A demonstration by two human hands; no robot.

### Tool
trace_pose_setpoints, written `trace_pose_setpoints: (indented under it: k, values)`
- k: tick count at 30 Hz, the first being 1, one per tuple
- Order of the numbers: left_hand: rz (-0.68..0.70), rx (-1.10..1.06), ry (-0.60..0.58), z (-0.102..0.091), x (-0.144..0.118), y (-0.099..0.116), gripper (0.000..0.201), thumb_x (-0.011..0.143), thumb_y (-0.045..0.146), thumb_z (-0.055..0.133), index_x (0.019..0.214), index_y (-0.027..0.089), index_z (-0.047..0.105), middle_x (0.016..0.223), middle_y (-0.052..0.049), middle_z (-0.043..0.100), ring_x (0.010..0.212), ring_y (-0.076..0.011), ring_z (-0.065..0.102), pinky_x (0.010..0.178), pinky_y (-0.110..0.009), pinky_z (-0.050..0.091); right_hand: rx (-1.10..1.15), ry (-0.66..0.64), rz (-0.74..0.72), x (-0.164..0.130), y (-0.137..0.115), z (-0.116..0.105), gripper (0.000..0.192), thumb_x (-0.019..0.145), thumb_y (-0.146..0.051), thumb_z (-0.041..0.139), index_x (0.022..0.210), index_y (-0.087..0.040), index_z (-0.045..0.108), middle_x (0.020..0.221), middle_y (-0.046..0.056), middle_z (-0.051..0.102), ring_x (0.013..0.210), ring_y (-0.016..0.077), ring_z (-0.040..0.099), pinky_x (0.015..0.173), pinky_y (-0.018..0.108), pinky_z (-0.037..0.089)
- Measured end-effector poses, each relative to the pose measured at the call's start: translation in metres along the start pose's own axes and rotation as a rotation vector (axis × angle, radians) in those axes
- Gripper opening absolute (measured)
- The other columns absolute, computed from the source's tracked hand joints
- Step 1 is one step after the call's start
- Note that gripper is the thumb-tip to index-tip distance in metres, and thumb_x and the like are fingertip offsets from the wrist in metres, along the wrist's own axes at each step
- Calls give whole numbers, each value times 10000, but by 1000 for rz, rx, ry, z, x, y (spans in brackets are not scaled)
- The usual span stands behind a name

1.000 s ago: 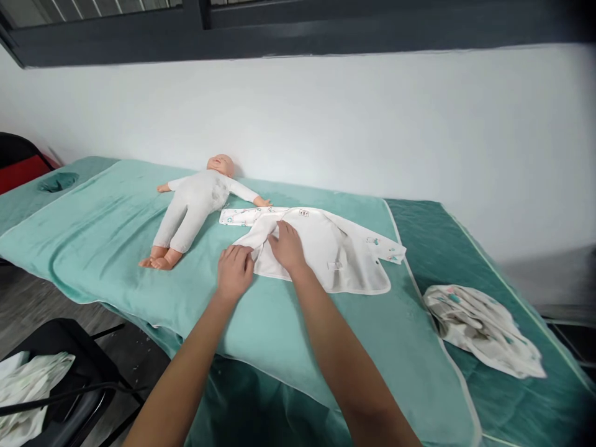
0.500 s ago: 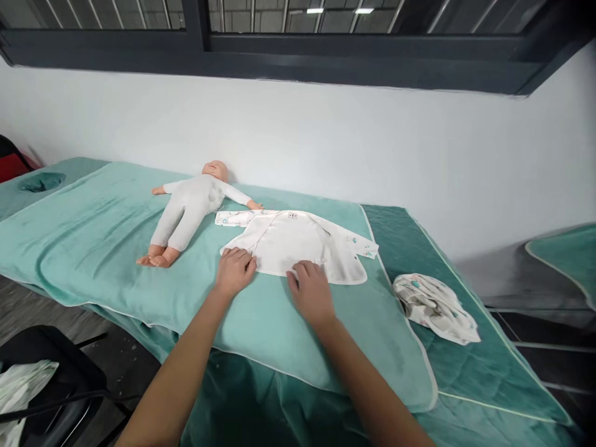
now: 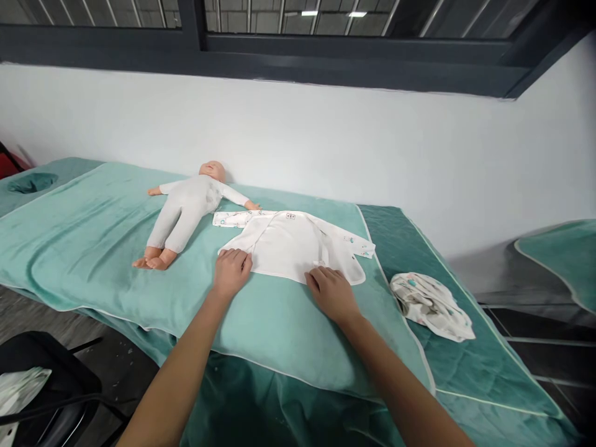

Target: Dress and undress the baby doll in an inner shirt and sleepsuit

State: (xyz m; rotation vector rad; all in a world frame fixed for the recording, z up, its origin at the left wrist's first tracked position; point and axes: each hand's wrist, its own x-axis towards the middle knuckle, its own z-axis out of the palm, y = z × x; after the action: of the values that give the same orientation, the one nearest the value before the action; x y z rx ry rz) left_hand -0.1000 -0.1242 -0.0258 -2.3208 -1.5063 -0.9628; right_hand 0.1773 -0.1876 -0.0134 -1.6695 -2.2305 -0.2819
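Note:
A white long-sleeved baby shirt (image 3: 288, 245) lies spread out with both sleeves stretched sideways; small coloured prints mark its sleeves. At its lower left corner is my left hand (image 3: 231, 273), fingers curled and thumb drawn in on the fabric. My right hand (image 3: 333, 293) rests on the bottom hem, fingers lying over the cloth and thumb a little apart. Up and to the left, a baby doll (image 3: 186, 205) in a white bodysuit lies on its back, one of its hands close to the shirt's left sleeve.
A green blanket (image 3: 107, 230) covers the massage bed, whose face hole (image 3: 32, 182) is at the far left. Crumpled printed cloth (image 3: 433, 307) lies at the right. A white wall (image 3: 298, 136) runs behind. A black chair (image 3: 51, 366) holding a packet stands lower left.
My right hand has slid to the right along the shirt's hem. My left hand stays at the lower left corner. The view has shifted slightly.

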Motion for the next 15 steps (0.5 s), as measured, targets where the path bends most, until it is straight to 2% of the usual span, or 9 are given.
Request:
trace_pose_setpoints:
  k: [3,5,8,10,12,15]
  values:
    - [-5,6,3,0,1,0,355,999,271,426,684,198,571,658,-36,631,711,-181,579,741,-348,346,102,-20,19,9,9,-2,332,1014,-337,419,756,-214,588,737,43,648,689,192,581,685,327,355]
    - [-14,10,4,0,1,1,359,1001,271,426,674,199,556,651,-36,631,703,-183,578,740,-352,348,168,43,79,18,20,-4,321,1004,-363,421,789,-221,613,758,43,651,701,196,585,692,323,385]
    - [-30,17,0,0,3,2,364,1001,267,423,664,197,541,645,-33,624,702,-183,579,738,-355,350,236,214,201,41,46,-4,255,966,-367,451,972,-213,654,961,90,690,935,249,624,843,365,459]
    - [-39,22,-4,0,4,2,358,1000,266,424,670,197,542,645,-30,620,703,-182,582,738,-354,352,258,269,279,59,66,2,324,938,-372,467,1143,-184,632,1157,135,674,1118,293,593,970,432,459]
    - [-50,28,-9,-1,5,3,352,1000,265,424,676,197,543,648,-27,619,696,-180,580,732,-352,353,265,235,319,75,82,15,442,930,-379,458,1287,-146,573,1311,172,622,1243,319,545,1057,484,429]
    - [-65,39,-17,-1,5,4,361,1005,270,416,671,199,533,650,-26,618,683,-178,573,720,-349,355,261,66,267,86,89,37,528,945,-379,426,1389,-105,506,1445,200,541,1355,324,485,1131,502,383]
